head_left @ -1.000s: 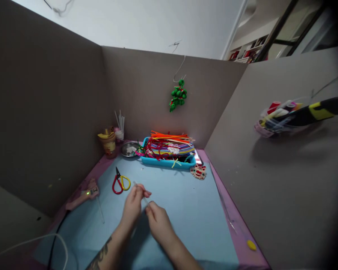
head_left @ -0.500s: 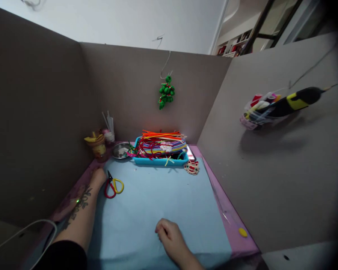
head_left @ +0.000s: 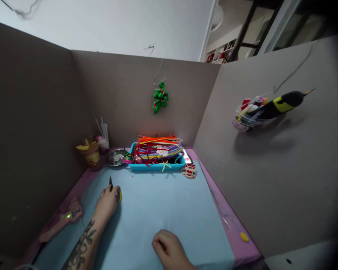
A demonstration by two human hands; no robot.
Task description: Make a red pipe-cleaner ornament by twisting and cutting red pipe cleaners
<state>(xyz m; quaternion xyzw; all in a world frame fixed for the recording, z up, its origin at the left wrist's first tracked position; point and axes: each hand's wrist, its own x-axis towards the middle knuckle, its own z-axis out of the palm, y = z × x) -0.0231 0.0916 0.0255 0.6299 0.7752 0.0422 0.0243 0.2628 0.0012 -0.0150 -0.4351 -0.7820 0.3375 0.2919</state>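
My left hand (head_left: 107,202) is on the scissors (head_left: 110,182) at the left of the light blue cloth (head_left: 157,202), its fingers closed over the handles. The dark blades point away from me, and a bit of yellow handle shows beside my fingers. Left of that forearm lies a pink hot glue gun (head_left: 69,218) with a green light on. My right hand (head_left: 170,247) rests on the cloth near the front, its fingers curled into a loose fist. Nothing shows in it.
At the back stands a blue basket (head_left: 154,168) of pipe cleaners, with a metal dish (head_left: 109,158) and a brown pot (head_left: 92,156) to its left. A beaded ornament (head_left: 189,171) lies at its right corner. Grey partitions (head_left: 121,93) close in three sides; a yellow piece (head_left: 244,236) lies at right.
My left hand has come from the left edge of the table onto the scissors and closed on them. The glue gun is now uncovered. My right hand stays in a fist; the view has shifted slightly.
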